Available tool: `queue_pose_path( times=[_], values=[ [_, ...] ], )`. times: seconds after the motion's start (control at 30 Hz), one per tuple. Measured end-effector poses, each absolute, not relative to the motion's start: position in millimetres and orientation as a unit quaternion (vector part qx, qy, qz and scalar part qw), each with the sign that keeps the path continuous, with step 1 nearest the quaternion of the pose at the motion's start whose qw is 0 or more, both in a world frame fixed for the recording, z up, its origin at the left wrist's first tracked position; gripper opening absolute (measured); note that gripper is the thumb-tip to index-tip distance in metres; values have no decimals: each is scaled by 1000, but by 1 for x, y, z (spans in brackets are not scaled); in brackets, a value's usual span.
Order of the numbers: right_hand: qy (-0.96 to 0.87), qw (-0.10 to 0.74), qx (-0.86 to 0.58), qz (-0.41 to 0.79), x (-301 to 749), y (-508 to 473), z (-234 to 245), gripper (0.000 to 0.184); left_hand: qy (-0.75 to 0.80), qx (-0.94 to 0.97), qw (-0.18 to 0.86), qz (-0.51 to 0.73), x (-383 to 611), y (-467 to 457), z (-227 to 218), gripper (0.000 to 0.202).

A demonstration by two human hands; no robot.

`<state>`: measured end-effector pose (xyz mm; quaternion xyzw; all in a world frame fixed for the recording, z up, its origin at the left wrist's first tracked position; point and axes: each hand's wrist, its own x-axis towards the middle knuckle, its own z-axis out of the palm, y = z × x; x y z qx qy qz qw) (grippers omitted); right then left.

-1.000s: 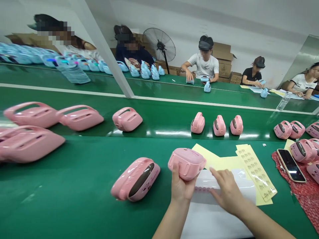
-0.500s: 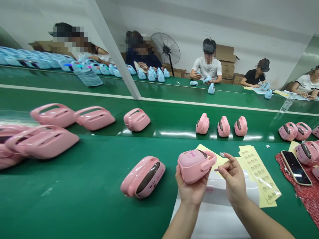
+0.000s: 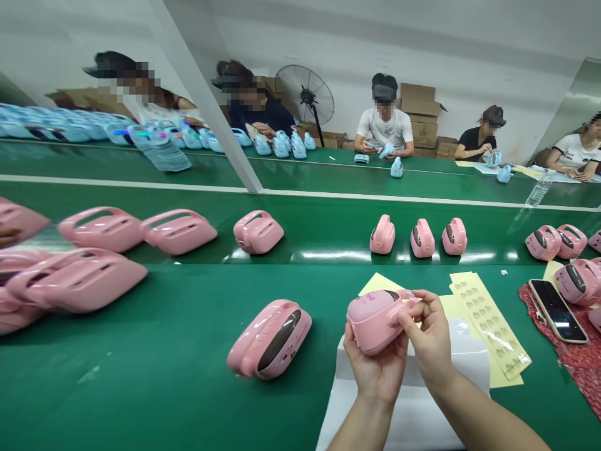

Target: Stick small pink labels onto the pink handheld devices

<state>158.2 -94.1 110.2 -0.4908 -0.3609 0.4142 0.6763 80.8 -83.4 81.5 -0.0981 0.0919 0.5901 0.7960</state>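
Observation:
My left hand (image 3: pixel 377 371) supports a pink speaker-like unit (image 3: pixel 375 319) from below, its thumb and fingers around the body. The unit has a carrying handle, a dark glossy panel and printing on its upper face. My right hand (image 3: pixel 428 332) has its thumb and fingertips closed on the handle at the unit's right end. Whether anything small lies under those fingertips is hidden. Beside my hands, on the left, another pink unit (image 3: pixel 270 341) rests on the green table. White glossy sheets (image 3: pixel 462 369) and a yellow sticker sheet (image 3: pixel 493 326) lie beneath and to the right of my hands.
More pink units (image 3: pixel 79 279) crowd the left, and several stand along the belt (image 3: pixel 328 241). A phone (image 3: pixel 558 310) lies on red bubble wrap (image 3: pixel 580 369) at right. Across the line, several people work with blue units (image 3: pixel 282 144). A slanted post (image 3: pixel 211 100) rises at left of centre.
My right hand has moved left and its fingers, apart before, now close on the unit's handle. The held unit has shifted slightly right. At the far left, another hand appears with a pink unit.

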Motion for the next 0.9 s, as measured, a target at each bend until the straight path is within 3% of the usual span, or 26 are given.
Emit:
queue_pose_path(
  times=[0.2,0.33,0.5,0.6,0.7,0.8,0.9],
  values=[
    [-389,676,-488,391,157,-93,100,27,84,-81,800,589,81,-84,79,48],
    [-469,683,-500,252,152,-94,95,18,74,-89,817,565,80,-84,77,51],
    [-601,622,-501,20,160,-90,96,42,42,-45,837,543,79,-85,68,56],
    [-593,589,-549,15,175,-85,93,55,31,-13,839,543,74,-85,62,48],
    [-598,561,-569,63,188,-90,77,51,37,23,819,572,64,-83,59,41],
    [-690,498,-522,60,190,-105,51,54,30,38,789,613,51,-77,57,46],
    [-771,430,-468,-20,186,-119,28,54,33,24,772,634,43,-71,54,56]
  ],
)
